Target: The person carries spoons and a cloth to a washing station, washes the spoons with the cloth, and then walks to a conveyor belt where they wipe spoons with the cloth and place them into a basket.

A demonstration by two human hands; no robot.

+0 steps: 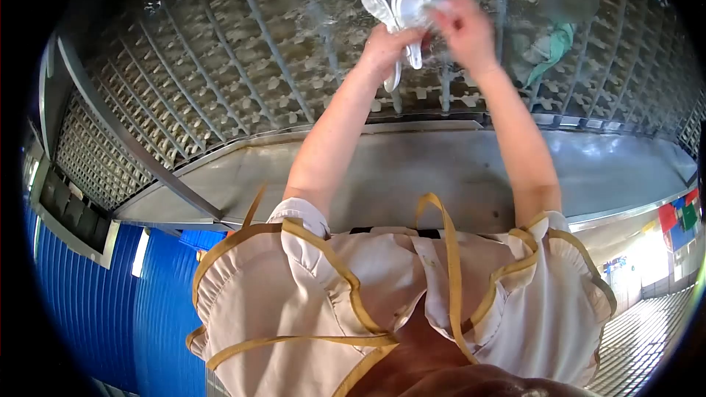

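Note:
My left hand [384,50] is closed around several white spoons [410,9]. Their bowls fan out above the fingers, and their handles stick out below the hand. Close on the right is my right hand [465,33], its fingers curled together at the edge of the spoon bowls. Motion blurs its fingertips, and a pale bit between them is too smeared to name. Both hands are over a wet, slatted metal surface [272,37].
A crumpled green and whitish piece [557,51] lies on the slats to the right. Along the near side runs a smooth metal ledge [412,169]. At the left, a metal bar [140,140] slants across the slatted surface.

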